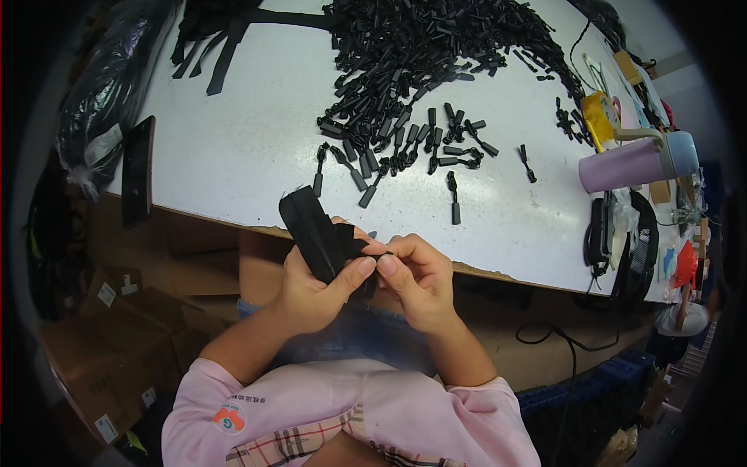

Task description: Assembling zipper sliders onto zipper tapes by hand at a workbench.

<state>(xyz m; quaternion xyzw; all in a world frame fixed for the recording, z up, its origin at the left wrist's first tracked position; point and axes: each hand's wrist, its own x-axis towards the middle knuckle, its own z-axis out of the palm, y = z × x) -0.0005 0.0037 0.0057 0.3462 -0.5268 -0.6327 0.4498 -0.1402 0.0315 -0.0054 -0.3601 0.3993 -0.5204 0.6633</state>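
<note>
Just off the table's front edge, my left hand (315, 300) is closed around a folded bundle of black zipper tape (306, 228). The bundle sticks up past my fingers, and a loose end runs across to the fingertips. My right hand (424, 284) pinches that narrow end, its thumb and forefinger meeting my left thumb. Whether a slider is also between the fingertips is hidden. On the table beyond my hands lie loose black zipper sliders with long pulls (454, 198), the nearest ones singly, the rest running into a large heap (405, 58).
More black tape (226, 54) hangs over the white table (241, 140) at the far left. A phone (138, 171) and a plastic-wrapped bundle (101, 93) lie along the left edge. A purple bottle (622, 165) lies at right. Cardboard boxes (117, 350) stand below left; a cable (574, 373) hangs below right.
</note>
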